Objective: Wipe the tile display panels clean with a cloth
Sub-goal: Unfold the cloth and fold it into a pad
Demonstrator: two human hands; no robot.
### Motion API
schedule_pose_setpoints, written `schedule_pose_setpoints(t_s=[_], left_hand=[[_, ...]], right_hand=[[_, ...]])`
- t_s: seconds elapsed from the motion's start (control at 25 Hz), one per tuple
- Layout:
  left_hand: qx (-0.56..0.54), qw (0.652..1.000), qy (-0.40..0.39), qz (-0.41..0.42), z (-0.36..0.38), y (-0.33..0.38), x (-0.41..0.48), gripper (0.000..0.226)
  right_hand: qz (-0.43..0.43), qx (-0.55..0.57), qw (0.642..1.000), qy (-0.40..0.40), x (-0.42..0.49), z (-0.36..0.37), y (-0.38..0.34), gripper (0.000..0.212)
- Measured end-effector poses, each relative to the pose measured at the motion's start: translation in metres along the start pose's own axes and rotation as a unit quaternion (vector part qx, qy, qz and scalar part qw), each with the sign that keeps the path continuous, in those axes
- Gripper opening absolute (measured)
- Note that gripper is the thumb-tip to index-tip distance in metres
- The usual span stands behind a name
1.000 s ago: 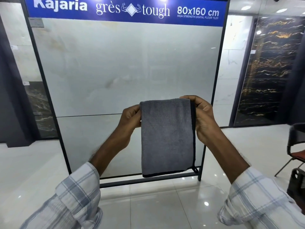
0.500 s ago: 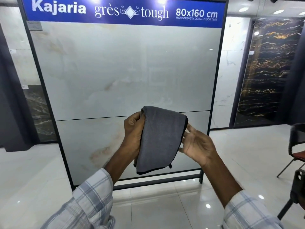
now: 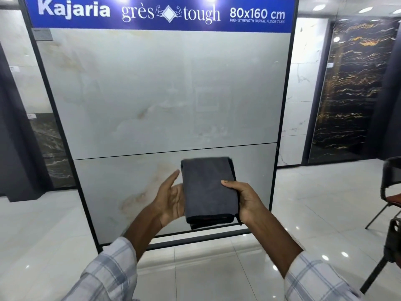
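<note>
A dark grey cloth (image 3: 208, 190), folded into a thick rectangle, lies flat between my hands at waist height. My right hand (image 3: 245, 200) grips its right edge, thumb on top and fingers underneath. My left hand (image 3: 170, 198) is beside the cloth's left edge with straight fingers, its palm facing the cloth. Straight ahead stands the tile display panel (image 3: 165, 90), two pale marble-look tiles in a black metal frame under a blue header sign (image 3: 162, 13). Both hands are short of the panel and do not touch it.
Glossy white floor tiles (image 3: 314, 203) surround the stand. A dark chair (image 3: 390, 203) stands at the right edge. A black and gold tile wall panel (image 3: 351, 90) is at the back right; grey and dark tile panels (image 3: 47, 137) are at the back left.
The cloth hung open from both hands a second ago. It has been folded over into a compact pad, lowered, and my right hand now holds it while my left hand has let go.
</note>
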State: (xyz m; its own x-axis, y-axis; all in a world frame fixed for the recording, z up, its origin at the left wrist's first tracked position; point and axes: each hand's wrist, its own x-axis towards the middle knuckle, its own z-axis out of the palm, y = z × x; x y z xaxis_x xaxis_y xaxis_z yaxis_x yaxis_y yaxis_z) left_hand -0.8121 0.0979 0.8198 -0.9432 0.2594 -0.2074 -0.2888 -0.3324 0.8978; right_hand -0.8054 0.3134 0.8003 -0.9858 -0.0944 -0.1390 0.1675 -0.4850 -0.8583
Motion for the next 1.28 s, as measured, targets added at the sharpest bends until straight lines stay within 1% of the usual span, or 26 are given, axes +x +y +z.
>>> schedule_pose_setpoints(t_s=[0.12, 0.16, 0.24, 0.28, 0.32, 0.36, 0.4, 0.44, 0.48, 0.52, 0.56, 0.64, 0.68, 0.72, 0.76, 0.8, 0.88, 0.92, 0.96, 1.0, 1.04, 1.08, 1.12, 1.2, 1.24, 1.28], left_hand=[[0.003, 0.999, 0.016, -0.044, -0.008, -0.03, 0.008, 0.067], [0.015, 0.998, 0.024, -0.061, -0.007, -0.038, 0.009, 0.063], [0.045, 0.996, 0.04, -0.068, -0.001, -0.044, 0.007, 0.048], [0.055, 0.997, 0.041, -0.038, 0.004, -0.039, 0.006, 0.044], [0.062, 0.997, 0.037, 0.026, 0.011, -0.031, 0.005, 0.039], [0.069, 0.99, 0.031, 0.117, 0.019, -0.017, 0.002, 0.031], [0.075, 0.973, 0.018, 0.218, 0.03, 0.001, -0.006, 0.021], [0.088, 0.946, 0.004, 0.312, 0.039, 0.02, -0.017, 0.015], [0.106, 0.915, -0.006, 0.388, 0.046, 0.035, -0.028, 0.013], [0.125, 0.892, 0.005, 0.434, 0.05, 0.044, -0.035, 0.013], [0.138, 0.882, 0.026, 0.45, 0.052, 0.048, -0.039, 0.016], [0.146, 0.882, 0.061, 0.443, 0.048, 0.044, -0.038, 0.022], [0.159, 0.882, 0.066, 0.439, 0.047, 0.042, -0.035, 0.03], [0.169, 0.886, 0.068, 0.427, 0.049, 0.04, -0.035, 0.034], [0.18, 0.895, 0.073, 0.402, 0.051, 0.038, -0.035, 0.032], [0.184, 0.912, 0.078, 0.357, 0.054, 0.038, -0.036, 0.03], [0.192, 0.945, 0.088, 0.25, 0.054, 0.032, -0.032, 0.038], [0.199, 0.95, 0.076, 0.228, 0.049, 0.025, -0.026, 0.04], [0.203, 0.95, 0.072, 0.226, 0.046, 0.019, -0.02, 0.042], [0.204, 0.947, 0.072, 0.239, 0.042, 0.016, -0.013, 0.042], [0.209, 0.943, 0.07, 0.249, 0.04, 0.015, -0.007, 0.043], [0.225, 0.937, 0.058, 0.26, 0.037, 0.012, 0.002, 0.043], [0.239, 0.933, 0.038, 0.266, 0.038, 0.009, 0.01, 0.043], [0.266, 0.927, -0.005, 0.266, 0.046, 0.001, 0.023, 0.044], [0.287, 0.921, -0.023, 0.261, 0.054, -0.005, 0.03, 0.045], [0.309, 0.915, -0.043, 0.254, 0.065, -0.013, 0.039, 0.051]], right_hand=[[0.058, -0.017, 0.995, 0.074, 0.006, -0.011, 0.018, 0.033], [0.072, -0.017, 0.993, 0.092, 0.007, -0.013, 0.022, 0.028], [0.085, -0.02, 0.991, 0.099, 0.005, -0.012, 0.018, 0.018], [0.07, -0.022, 0.994, 0.086, 0.002, -0.007, 0.011, 0.014], [0.029, -0.025, 0.997, 0.067, -0.003, -0.001, -0.001, 0.013], [-0.043, -0.033, 0.998, 0.037, -0.011, 0.007, -0.016, 0.014], [-0.142, -0.051, 0.989, 0.0, -0.021, 0.016, -0.036, 0.016], [-0.246, -0.072, 0.966, -0.04, -0.036, 0.025, -0.055, 0.018], [-0.33, -0.098, 0.936, -0.07, -0.049, 0.033, -0.07, 0.021], [-0.381, -0.128, 0.912, -0.08, -0.057, 0.038, -0.082, 0.021], [-0.403, -0.156, 0.899, -0.067, -0.063, 0.042, -0.088, 0.019], [-0.399, -0.188, 0.897, -0.002, -0.059, 0.036, -0.085, 0.019], [-0.384, -0.195, 0.902, 0.014, -0.054, 0.031, -0.08, 0.023], [-0.36, -0.185, 0.914, 0.016, -0.052, 0.031, -0.076, 0.026], [-0.335, -0.163, 0.928, 0.014, -0.052, 0.031, -0.073, 0.027], [-0.321, -0.138, 0.937, 0.013, -0.054, 0.032, -0.071, 0.027], [-0.331, -0.124, 0.935, 0.002, -0.052, 0.028, -0.065, 0.017], [-0.337, -0.142, 0.931, -0.002, -0.05, 0.023, -0.062, 0.013], [-0.335, -0.173, 0.926, -0.003, -0.046, 0.013, -0.059, 0.015], [-0.315, -0.201, 0.928, -0.012, -0.041, -0.002, -0.056, 0.019], [-0.282, -0.208, 0.936, -0.029, -0.038, -0.017, -0.053, 0.028], [-0.242, -0.184, 0.951, -0.048, -0.037, -0.033, -0.052, 0.038], [-0.205, -0.13, 0.968, -0.065, -0.037, -0.048, -0.054, 0.044], [-0.16, -0.021, 0.983, -0.085, -0.039, -0.069, -0.058, 0.049], [-0.152, -0.028, 0.984, -0.085, -0.038, -0.078, -0.06, 0.052], [-0.137, -0.095, 0.982, -0.087, -0.037, -0.084, -0.063, 0.056]])
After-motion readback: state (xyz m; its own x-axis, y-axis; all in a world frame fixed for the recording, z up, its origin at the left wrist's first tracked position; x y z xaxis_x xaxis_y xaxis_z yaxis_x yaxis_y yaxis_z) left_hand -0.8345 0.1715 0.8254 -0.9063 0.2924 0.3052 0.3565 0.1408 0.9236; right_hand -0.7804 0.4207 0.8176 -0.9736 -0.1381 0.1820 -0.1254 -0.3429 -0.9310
